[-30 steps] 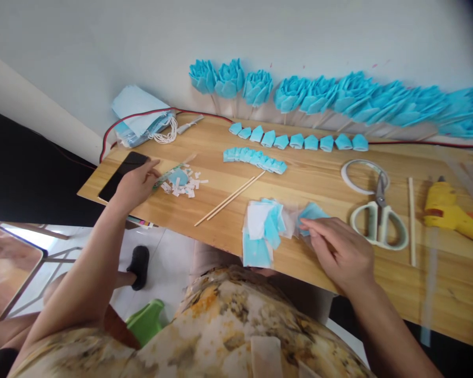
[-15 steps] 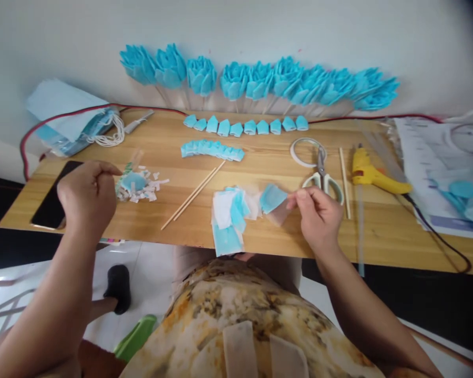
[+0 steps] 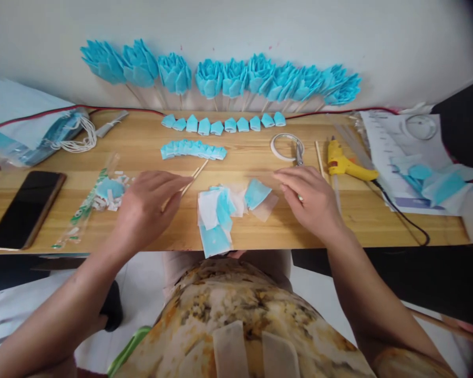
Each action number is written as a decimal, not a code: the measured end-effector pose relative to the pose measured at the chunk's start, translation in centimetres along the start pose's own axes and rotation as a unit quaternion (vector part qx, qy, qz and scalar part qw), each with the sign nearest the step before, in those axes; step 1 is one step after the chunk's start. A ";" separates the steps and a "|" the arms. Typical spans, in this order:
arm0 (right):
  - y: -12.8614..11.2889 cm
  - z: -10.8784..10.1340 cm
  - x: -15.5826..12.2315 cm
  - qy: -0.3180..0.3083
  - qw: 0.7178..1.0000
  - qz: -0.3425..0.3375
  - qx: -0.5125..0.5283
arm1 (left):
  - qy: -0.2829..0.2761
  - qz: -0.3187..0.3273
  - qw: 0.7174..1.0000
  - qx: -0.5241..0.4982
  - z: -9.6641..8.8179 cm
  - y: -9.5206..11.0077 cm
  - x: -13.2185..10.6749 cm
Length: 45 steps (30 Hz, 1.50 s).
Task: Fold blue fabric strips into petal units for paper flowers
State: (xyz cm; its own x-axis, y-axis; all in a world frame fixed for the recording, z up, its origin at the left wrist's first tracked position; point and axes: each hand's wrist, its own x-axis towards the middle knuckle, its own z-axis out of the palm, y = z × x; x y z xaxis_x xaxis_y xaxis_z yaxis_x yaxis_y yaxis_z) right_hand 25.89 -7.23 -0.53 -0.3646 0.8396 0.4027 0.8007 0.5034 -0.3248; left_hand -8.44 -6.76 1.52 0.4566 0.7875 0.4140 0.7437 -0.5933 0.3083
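Observation:
My left hand (image 3: 145,207) lies on the wooden table (image 3: 260,231) with its fingers stretched over the near end of two thin wooden sticks (image 3: 195,174). Just right of it is a loose pile of blue and white cut pieces (image 3: 216,212), with one blue piece (image 3: 256,192) at its right edge. My right hand (image 3: 311,198) rests flat and open beyond that piece. It covers most of a pair of scissors, and only the blades (image 3: 298,155) show.
Blue paper flowers (image 3: 220,76) lean on the wall behind two rows of folded blue petals (image 3: 220,125). A tape ring (image 3: 286,146), a yellow glue gun (image 3: 345,164) and papers (image 3: 402,157) lie to the right. To the left are paper scraps (image 3: 110,190), a phone (image 3: 26,207) and bagged masks (image 3: 43,139).
My left hand moved right from the paper scraps to the wooden sticks. My right hand let go of the blue piece and moved onto the scissors. The view swung left.

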 end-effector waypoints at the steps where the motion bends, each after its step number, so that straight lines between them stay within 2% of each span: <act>1: 0.1 0.0 0.0 -0.008 1.000 -0.006 -0.007 | -0.012 0.028 0.999 -0.014 0.4 0.4 0.4; 4: 0.1 0.2 0.0 -0.030 0.999 -0.025 -0.023 | -0.040 0.096 0.994 -0.041 1.7 1.2 1.1; 8: 0.3 0.0 -0.2 -0.049 0.997 -0.032 -0.039 | -0.068 0.148 0.986 -0.034 3.3 1.7 1.4; 10: 0.8 -0.6 -0.3 -0.037 0.998 -0.003 -0.052 | -0.082 0.162 0.983 -0.030 3.6 1.8 1.5; 13: 2.1 -1.9 -0.8 -0.009 0.992 0.085 -0.091 | -0.094 0.166 0.981 -0.029 3.8 1.9 1.5; 17: 3.8 -2.6 -1.3 -0.035 0.969 0.187 -0.155 | -0.097 0.169 0.980 -0.033 3.7 1.8 1.5; 23: 3.9 -1.0 -0.6 -0.115 0.940 0.224 -0.231 | -0.122 0.171 0.977 -0.034 3.8 2.0 1.8; 28: 3.0 -1.3 0.2 -0.155 0.925 0.251 -0.239 | -0.132 0.166 0.976 -0.048 3.6 2.2 1.9; 34: 3.4 -1.8 -0.2 -0.170 0.924 0.248 -0.235 | -0.120 0.147 0.981 -0.041 2.9 1.5 1.5; 40: 3.7 -2.4 -0.4 -0.079 0.954 0.189 -0.220 | -0.085 0.114 0.990 0.012 1.7 -1.1 1.0; 43: 2.6 -2.4 0.2 -0.086 0.966 0.138 -0.200 | -0.085 0.057 0.994 0.048 1.0 -2.2 0.9; 45: 1.7 -2.0 0.8 -0.105 0.972 0.098 -0.185 | -0.095 -0.017 0.991 0.087 0.6 -2.4 0.9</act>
State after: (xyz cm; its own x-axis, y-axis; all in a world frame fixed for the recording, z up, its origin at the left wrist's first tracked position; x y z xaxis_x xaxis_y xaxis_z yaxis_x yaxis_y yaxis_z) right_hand 27.89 -6.08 0.95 -0.2458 0.9546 0.1685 0.9666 0.2544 -0.0314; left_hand -9.47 -4.51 0.62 0.5010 0.8340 0.2309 0.8258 -0.5406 0.1605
